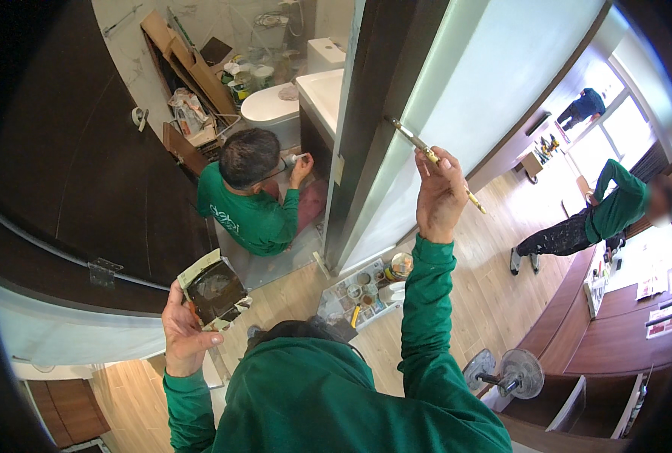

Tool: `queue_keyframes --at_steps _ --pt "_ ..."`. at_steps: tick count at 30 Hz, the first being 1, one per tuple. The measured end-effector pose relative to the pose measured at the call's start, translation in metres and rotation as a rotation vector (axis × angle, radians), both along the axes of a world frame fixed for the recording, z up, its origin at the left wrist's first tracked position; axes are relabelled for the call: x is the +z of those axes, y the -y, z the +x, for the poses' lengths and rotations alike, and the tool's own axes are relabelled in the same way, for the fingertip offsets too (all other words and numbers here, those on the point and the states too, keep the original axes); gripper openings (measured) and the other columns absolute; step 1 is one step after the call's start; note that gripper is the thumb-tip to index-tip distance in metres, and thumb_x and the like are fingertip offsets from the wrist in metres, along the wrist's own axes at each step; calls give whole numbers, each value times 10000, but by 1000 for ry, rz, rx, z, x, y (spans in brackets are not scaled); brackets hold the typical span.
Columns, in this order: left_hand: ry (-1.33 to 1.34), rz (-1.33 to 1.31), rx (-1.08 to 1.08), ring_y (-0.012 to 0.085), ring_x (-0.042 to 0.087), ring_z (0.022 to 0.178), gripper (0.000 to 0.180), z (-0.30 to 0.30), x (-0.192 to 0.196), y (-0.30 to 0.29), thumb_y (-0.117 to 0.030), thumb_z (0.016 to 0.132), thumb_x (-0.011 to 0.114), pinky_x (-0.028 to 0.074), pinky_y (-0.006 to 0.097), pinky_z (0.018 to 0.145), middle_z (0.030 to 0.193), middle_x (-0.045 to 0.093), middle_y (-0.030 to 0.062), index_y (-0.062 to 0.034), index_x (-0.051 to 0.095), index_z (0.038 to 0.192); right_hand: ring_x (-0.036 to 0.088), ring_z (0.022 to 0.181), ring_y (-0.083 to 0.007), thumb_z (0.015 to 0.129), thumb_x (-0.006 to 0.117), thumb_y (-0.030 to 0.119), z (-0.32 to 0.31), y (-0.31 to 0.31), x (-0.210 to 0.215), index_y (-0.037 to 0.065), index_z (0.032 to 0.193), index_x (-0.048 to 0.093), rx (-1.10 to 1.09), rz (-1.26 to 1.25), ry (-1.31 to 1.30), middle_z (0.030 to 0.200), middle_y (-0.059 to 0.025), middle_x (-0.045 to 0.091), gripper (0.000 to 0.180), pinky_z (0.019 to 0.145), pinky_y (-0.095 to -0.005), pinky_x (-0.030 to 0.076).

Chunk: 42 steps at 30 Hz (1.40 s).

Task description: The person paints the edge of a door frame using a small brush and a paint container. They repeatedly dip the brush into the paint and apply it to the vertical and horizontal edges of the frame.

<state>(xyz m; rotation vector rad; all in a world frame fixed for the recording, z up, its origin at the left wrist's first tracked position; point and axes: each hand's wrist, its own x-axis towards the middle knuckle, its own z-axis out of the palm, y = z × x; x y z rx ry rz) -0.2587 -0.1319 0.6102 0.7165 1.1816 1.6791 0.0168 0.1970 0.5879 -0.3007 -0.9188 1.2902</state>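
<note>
In my right hand [440, 195] is a thin paintbrush [417, 142], its handle spotted with paint. The brush tip meets the dark brown door frame [377, 106], near the edge along the white wall. My left hand [186, 332] grips a small square paint tray [216, 288] lower down on the left. Dark brown paint coats the inside of this tray, and its pale rim is torn and smeared. Both arms are in green sleeves, the right one raised higher than the left.
A co-worker in green [249, 208] crouches in the bathroom doorway, close beyond my hands. The dark door [71, 151] stands open at left. On the floor lies a tray of paint pots [358, 294]. Another person [615, 208] stands at right, near a fan [519, 374].
</note>
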Motion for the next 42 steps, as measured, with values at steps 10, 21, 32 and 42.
queue_keyframes --at_steps 10,21,32,42 --pt "9 5 -9 235 605 1183 1001 -1 0 0 39 535 845 468 351 1057 1288 606 121 20 383 1423 637 1008 -286 884 636 164 -4 0 -1 -70 1056 692 -14 -29 0 1030 -161 694 296 1033 -426 412" --pt "-109 -1 46 218 676 997 1022 7 1 -3 -43 547 809 592 304 774 1208 628 112 29 348 1457 656 981 -301 867 633 118 22 14 -53 -79 996 689 52 -145 -122 1021 -184 690 242 1005 -465 481" --pt "-125 -10 9 216 679 982 1051 12 7 -13 -59 529 845 588 306 770 1184 637 109 35 349 1451 656 979 -288 867 626 109 4 11 -55 -98 1024 682 41 -118 -116 1036 -188 696 266 1014 -455 473" --pt "-139 -39 15 204 682 951 1084 10 8 -15 -91 516 881 588 300 728 1164 640 104 35 348 1451 660 960 -306 858 616 99 -4 7 -58 -112 1011 676 45 -125 -137 1031 -206 697 268 1013 -455 470"
